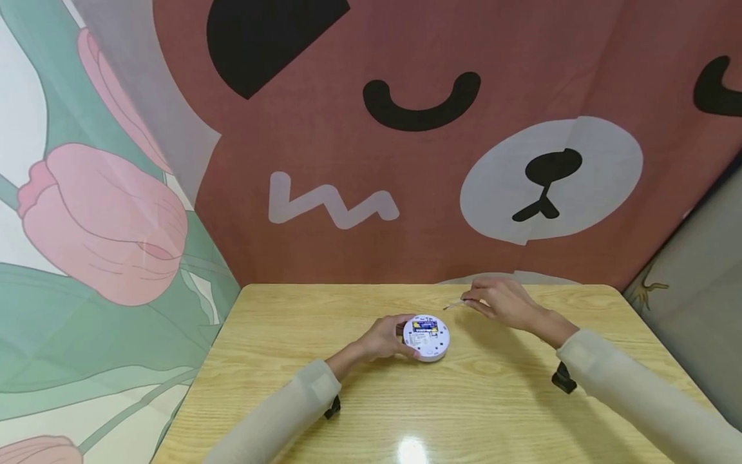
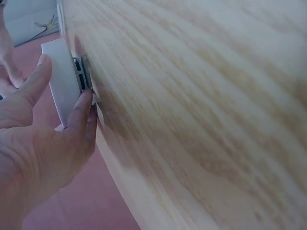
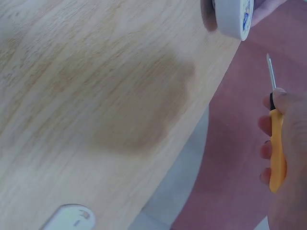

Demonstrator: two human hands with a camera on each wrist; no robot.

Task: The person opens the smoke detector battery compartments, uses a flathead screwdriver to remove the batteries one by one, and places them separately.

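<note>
Beige cloth closest: left sleeve and right sleeve, both reaching over the wood-grain counter. Black unit under the right cuff, another by the left. White round-ended piece at the edge of the right wrist view, looks to be on the counter; can't identify it. Further out, mid-counter: white disc device, printed face towards the head camera, blue-and-yellow insert in that face. Left grip has it by the rim, thumb on one side, fingers on the other. Can't tell if its lower edge touches the counter. Right grip is a bit further out and to the right, curled round a screwdriver, orange handle in the fingers, thumb up near the black collar, blade angled towards the disc. Tip near the disc, clear gap, no contact. Status, my read: prep done, disc presented and driver in hand. Driver work on that face not under way at this instant; can't confirm whether any screw is out, detail too small. Beyond the counter: red-brown wall hanging, bear print.
</note>
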